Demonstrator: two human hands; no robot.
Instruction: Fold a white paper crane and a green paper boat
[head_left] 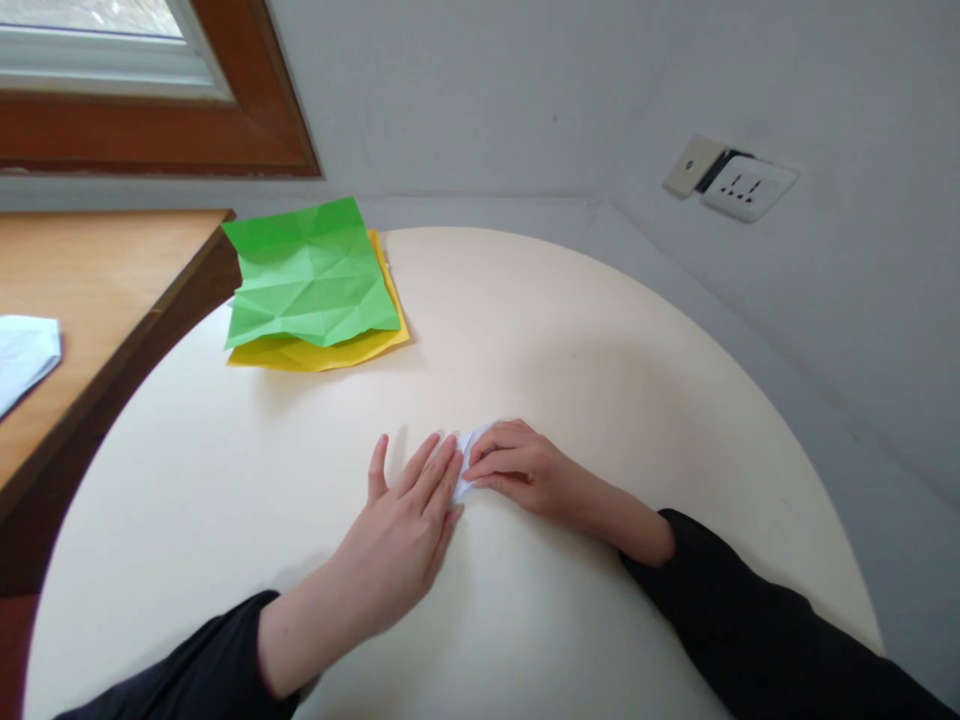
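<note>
A small folded piece of white paper (469, 455) lies near the middle of the round cream table (600, 330), mostly hidden under my two hands. My left hand (405, 525) lies flat on it, fingers together and pressing down. My right hand (517, 465) has its fingers curled, fingertips pinching the paper's edge against the table. Both forearms wear black sleeves.
A creased green paper sheet (311, 272) lies on a yellow sheet (322, 350) at the table's far left. A wooden desk (90, 290) with a white paper (22, 355) stands to the left. A wall socket (746, 185) and a window frame (150, 130) are behind.
</note>
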